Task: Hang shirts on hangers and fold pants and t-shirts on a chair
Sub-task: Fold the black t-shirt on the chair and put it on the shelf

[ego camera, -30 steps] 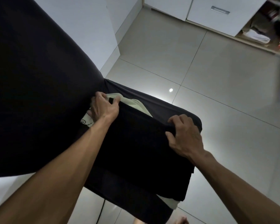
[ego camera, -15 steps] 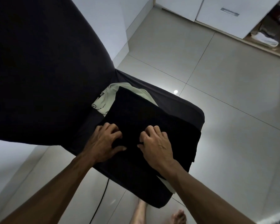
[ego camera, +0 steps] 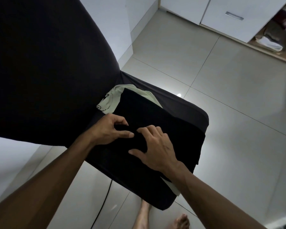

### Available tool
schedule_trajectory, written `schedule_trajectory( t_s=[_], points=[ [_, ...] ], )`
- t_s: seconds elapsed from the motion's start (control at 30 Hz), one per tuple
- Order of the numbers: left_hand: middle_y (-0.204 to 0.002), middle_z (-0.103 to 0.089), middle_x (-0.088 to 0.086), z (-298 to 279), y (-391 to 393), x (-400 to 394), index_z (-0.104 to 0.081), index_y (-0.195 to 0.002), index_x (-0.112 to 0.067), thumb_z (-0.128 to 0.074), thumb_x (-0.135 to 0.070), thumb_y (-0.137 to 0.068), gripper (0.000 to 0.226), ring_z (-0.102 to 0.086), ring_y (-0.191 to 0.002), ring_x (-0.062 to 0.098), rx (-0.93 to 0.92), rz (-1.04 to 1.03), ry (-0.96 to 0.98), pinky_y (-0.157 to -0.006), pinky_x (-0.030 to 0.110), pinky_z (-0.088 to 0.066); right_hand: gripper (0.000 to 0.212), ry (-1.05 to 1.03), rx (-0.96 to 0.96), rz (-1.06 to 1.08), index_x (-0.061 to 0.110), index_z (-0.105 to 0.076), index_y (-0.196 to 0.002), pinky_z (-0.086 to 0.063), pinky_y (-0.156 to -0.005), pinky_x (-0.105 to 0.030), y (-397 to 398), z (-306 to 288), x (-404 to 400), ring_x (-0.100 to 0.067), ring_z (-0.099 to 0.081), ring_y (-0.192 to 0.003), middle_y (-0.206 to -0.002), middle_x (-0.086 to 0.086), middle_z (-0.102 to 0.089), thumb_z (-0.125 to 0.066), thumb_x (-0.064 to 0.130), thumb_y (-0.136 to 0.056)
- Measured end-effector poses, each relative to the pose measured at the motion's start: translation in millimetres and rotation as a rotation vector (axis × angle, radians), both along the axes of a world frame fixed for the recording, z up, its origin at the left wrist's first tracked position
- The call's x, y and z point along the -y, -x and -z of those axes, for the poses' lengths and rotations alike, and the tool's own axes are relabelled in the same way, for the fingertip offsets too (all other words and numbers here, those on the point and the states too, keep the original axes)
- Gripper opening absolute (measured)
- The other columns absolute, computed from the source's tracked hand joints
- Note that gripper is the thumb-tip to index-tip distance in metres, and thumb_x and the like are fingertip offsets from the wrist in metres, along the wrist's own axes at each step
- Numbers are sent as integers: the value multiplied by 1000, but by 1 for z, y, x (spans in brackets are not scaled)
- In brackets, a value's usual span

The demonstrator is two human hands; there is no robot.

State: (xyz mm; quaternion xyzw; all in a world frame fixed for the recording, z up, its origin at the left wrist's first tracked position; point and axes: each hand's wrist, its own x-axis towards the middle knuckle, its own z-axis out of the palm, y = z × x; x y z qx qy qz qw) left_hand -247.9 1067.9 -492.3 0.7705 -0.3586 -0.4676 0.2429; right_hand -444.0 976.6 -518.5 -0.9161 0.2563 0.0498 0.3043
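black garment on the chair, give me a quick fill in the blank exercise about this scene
1. The folded black garment lies on top of a pale ____ garment.
2. Both garments rest on the seat of a dark ____.
3. The left hand pinches a fold of the ____ garment.
4. The right hand rests beside it, fingers ____ on the cloth.

Missing words: green; chair; black; spread

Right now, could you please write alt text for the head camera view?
Both hands work on a folded black garment on a dark covered chair: the left hand pinches a fold, the right hand presses flat. A pale green shirt lies underneath, above a tiled floor.
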Motion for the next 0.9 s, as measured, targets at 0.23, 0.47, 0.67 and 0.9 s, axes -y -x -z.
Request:
schedule_trajectory(
  t_s=[0.23, 0.47, 0.67, 0.9],
  points=[
    [-81, -74, -4, -15, -22, 22, -72, -77, -29, -93, -8, -56, 36, -71, -82, 14, 95, 179, -279, -77, 33, -57, 13, -381, 88, 326, 29, -52, -110, -58, -72, -43, -20, -2, 4, -15, -64, -79, -92, 5, -64, -56, 30, -97],
    [-67, -57, -1, -14, -38, 28, -64, -68, -18, -84, -30, -76, 25, -54, -65, 12, -157, -144, -64, -68, 28, -48, 35, -611, 8, 456, 32, -49, -116, -59, -78, -42, -5, -6, 34, -17, -67, -84, -99, 4, -67, -61, 53, -91],
    [-62, -65, -2, 4, -22, 41, -58, -85, -17, -70, -10, -90, 15, -59, -57, 11, -200, -350, 55, -63, 30, -50, 47, -206, -89, 449, 27, -46, -121, -55, -83, -43, -29, 0, 21, -20, -64, -92, -103, 5, -63, -64, 48, -84],
    [-55, -49, 0, 26, -22, 24, -61, -96, -15, -65, -27, -95, 13, -45, -52, 17, 3, -413, 71, -56, 29, -47, 60, 297, 140, 273, 20, -49, -131, -50, -77, -38, -17, 16, 19, -24, -51, -111, -129, -5, -50, -65, 38, -76]
  ],
)
